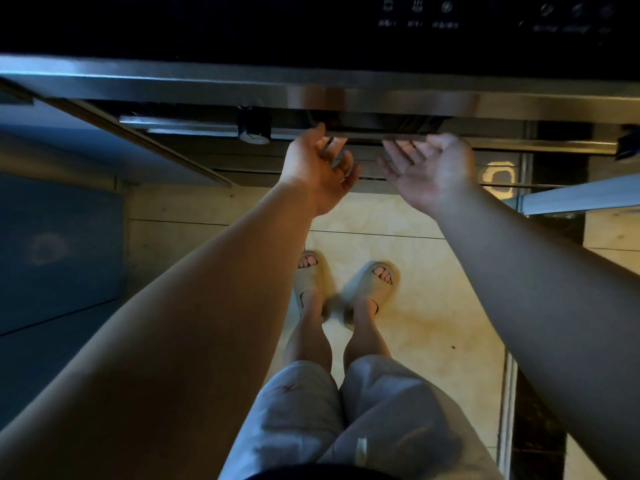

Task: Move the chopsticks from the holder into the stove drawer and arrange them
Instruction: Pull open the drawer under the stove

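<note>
Dim light is leaving the stove panel (311, 26) nearly black, while the tiled floor (433, 271) is catching a warm glow. Wide-angle distortion is bending the steel edge (207, 81), and the slippers (374, 285) are blurring slightly.

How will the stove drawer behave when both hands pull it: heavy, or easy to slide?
Probably heavy: the stove drawer looks wide and steel-fronted, so it should stay rigid. The smooth metal edge may be slippery. The left hand and right hand sit apart, which should limit skewing.
</note>
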Motion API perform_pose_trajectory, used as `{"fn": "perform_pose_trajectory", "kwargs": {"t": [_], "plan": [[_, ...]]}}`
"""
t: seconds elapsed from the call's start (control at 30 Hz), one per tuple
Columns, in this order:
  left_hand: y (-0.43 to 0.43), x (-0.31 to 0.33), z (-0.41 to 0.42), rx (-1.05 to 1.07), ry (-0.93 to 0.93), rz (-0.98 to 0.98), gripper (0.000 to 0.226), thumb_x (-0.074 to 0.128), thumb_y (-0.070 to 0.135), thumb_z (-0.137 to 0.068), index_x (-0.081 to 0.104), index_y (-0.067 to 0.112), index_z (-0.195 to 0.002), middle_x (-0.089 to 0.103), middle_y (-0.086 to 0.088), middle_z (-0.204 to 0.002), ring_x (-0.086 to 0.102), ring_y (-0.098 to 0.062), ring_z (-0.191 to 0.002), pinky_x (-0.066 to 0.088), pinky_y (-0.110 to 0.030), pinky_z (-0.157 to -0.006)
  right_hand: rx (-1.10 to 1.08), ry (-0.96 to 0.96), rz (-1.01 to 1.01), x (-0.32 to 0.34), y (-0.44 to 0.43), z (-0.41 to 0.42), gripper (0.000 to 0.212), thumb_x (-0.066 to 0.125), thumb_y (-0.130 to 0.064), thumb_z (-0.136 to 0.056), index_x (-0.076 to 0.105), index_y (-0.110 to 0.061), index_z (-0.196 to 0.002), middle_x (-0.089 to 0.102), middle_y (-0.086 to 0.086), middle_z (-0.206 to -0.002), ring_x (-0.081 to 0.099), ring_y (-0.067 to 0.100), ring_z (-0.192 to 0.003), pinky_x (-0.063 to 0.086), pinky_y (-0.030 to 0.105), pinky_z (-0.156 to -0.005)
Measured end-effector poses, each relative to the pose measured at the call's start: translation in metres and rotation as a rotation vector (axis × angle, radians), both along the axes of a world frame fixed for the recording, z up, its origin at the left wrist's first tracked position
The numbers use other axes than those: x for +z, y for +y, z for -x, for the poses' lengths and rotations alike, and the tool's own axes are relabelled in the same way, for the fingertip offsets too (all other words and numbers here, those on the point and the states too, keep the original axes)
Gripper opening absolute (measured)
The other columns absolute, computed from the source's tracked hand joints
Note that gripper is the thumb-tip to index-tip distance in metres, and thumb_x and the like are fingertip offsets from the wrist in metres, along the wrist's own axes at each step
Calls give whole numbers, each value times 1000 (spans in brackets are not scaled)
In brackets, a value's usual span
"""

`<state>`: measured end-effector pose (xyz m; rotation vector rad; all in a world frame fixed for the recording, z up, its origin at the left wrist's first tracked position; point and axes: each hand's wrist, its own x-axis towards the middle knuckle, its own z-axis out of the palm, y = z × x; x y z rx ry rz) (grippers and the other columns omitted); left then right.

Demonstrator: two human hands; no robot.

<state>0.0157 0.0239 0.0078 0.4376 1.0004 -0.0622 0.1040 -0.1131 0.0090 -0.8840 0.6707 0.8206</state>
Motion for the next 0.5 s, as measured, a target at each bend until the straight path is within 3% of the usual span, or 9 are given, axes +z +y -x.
{"fn": "perform_pose_trajectory", "kwargs": {"t": [0.1,0.27,0.37,0.5], "plan": [[-1,-1,7,-37,43,-5,24,50,34,-98,57,14,-108,47,0,-67,51,-15,-64,51,-35,-79,19,34,28,1,-6,6,46,35,-19,-97,37,-7,-141,58,14,-124,60,28,-115,48,47,-93],[-17,-7,31,-57,147,-11,43,53,34,-96,55,14,-134,62,2,-89,54,-13,-67,50,-33,-73,24,99,43,4,-24,34,42,30,-16,-97,37,-5,-137,50,12,-135,58,27,-118,45,47,-98],[-27,-1,50,-77,214,-16,45,54,38,-95,56,11,-132,63,2,-90,55,-14,-72,49,-33,-71,35,144,64,8,-34,51,30,30,-14,-97,45,-6,-122,50,13,-134,58,27,-118,44,47,-98],[-40,3,74,-101,293,9,39,55,40,-94,58,11,-120,63,5,-87,53,-14,-71,49,-33,-67,36,213,127,13,-47,76,39,31,-14,-97,45,-6,-132,52,12,-135,61,25,-115,48,45,-88]]}}
